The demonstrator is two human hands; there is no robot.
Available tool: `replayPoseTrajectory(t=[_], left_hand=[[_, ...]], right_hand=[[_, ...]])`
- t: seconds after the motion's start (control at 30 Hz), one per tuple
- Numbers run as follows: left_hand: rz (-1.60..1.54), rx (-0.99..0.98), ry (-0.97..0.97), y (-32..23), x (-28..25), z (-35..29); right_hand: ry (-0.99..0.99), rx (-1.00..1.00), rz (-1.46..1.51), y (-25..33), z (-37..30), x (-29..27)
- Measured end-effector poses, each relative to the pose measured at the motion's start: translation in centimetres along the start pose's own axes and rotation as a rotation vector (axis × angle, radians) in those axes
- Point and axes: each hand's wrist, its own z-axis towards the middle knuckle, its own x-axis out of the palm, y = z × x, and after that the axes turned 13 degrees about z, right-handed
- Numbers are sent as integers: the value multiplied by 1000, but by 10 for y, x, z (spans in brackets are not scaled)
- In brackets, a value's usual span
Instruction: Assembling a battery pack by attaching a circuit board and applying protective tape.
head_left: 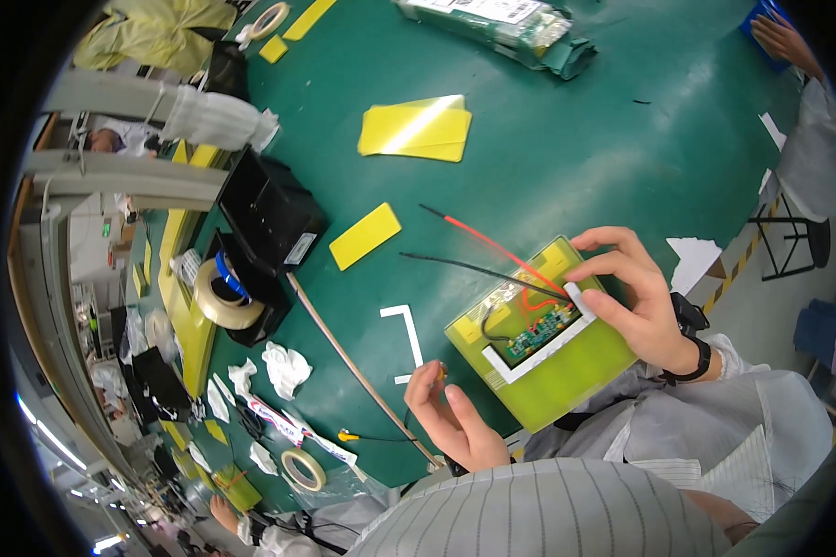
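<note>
A yellow-green wrapped battery pack (567,390) is tilted in front of me, with a green circuit board (542,332) set into it. Red and black wires (478,239) stick out from the board toward the far left. White foam strip (546,355) runs along the board's near side and turns at its ends. My right hand (636,302) grips the pack's right edge, thumb pressing near the strip's end. My left hand (455,422) is off the pack, fingers curled and thumb apart, fingertips beside a bracket-shaped white strip (413,334) on the green table.
Yellow sheets (413,130) and a yellow piece (365,237) lie farther off. Black bins (269,209) with a tape roll (228,292) stand left, near crumpled white paper (286,369) and another tape roll (304,470). A wrapped package (502,28) lies at the back. A co-worker's hand (785,42) shows far right.
</note>
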Motion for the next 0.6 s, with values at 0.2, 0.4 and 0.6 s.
replayPoseTrajectory(t=[0.2,0.4,0.6], left_hand=[[-184,-32,80,8,-4,14],[-216,-18,170,3,2,18],[-231,0,286,4,10,23]], right_hand=[[12,33,14,0,1,1],[34,57,53,-2,0,0],[18,47,72,-4,-2,2]])
